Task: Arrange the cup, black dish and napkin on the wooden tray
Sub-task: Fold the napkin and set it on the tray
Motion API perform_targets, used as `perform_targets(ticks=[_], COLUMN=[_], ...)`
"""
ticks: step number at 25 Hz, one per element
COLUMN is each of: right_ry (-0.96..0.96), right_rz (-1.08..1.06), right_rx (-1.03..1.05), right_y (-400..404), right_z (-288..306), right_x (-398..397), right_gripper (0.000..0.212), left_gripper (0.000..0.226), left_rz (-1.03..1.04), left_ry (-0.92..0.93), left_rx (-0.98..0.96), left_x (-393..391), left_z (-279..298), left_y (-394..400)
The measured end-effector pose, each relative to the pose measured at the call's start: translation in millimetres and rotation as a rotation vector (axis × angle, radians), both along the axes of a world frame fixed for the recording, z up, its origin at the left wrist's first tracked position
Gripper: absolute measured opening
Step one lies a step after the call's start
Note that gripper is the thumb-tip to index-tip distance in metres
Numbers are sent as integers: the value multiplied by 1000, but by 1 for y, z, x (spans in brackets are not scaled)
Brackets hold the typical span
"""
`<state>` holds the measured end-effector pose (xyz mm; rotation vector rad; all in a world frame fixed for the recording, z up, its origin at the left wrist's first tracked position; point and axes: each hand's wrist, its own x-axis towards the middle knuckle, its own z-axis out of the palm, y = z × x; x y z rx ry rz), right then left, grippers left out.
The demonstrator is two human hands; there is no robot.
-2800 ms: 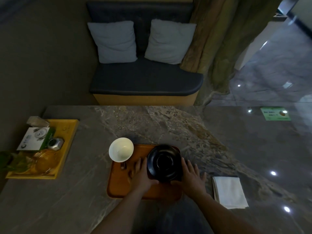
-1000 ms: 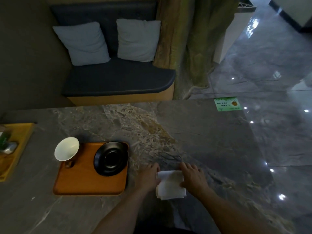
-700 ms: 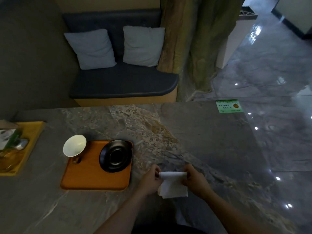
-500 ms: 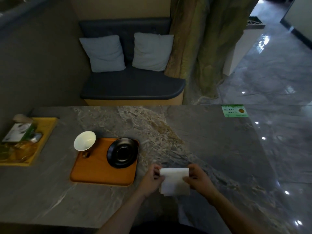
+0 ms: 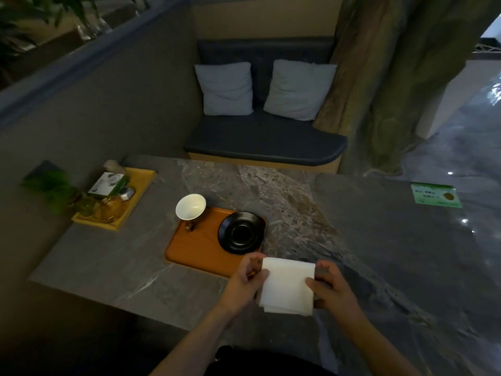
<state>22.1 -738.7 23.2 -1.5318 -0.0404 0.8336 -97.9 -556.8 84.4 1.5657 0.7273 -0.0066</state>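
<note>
Head view, white folded napkin (image 5: 288, 286), left hand (image 5: 244, 281) and right hand (image 5: 332, 288) fingers pinching its sides

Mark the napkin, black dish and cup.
napkin (image 5: 287, 286), head view, centre of the folded sheet
black dish (image 5: 241, 232), head view, inner well
cup (image 5: 190, 207), head view, white inside of the bowl

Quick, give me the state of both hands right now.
Left hand: closed on the left edge of the white napkin.
Right hand: closed on the napkin's right edge.
</note>
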Motion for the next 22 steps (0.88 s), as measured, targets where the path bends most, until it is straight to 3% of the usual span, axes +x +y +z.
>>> perform_targets(ticks=[9,22], right_ry=[-53,-79], right_rz=[128,99], right_rx=[-24,-191], right_y=[77,217], right_z=[10,-2], right_x=[-36,-90], right_gripper=[30,31], left_gripper=[27,25], left_rz=[-8,-51], left_ry=[-4,119], left_rx=[2,37], left_x=[-52,-89], left_z=[1,-36], left_y=[77,223])
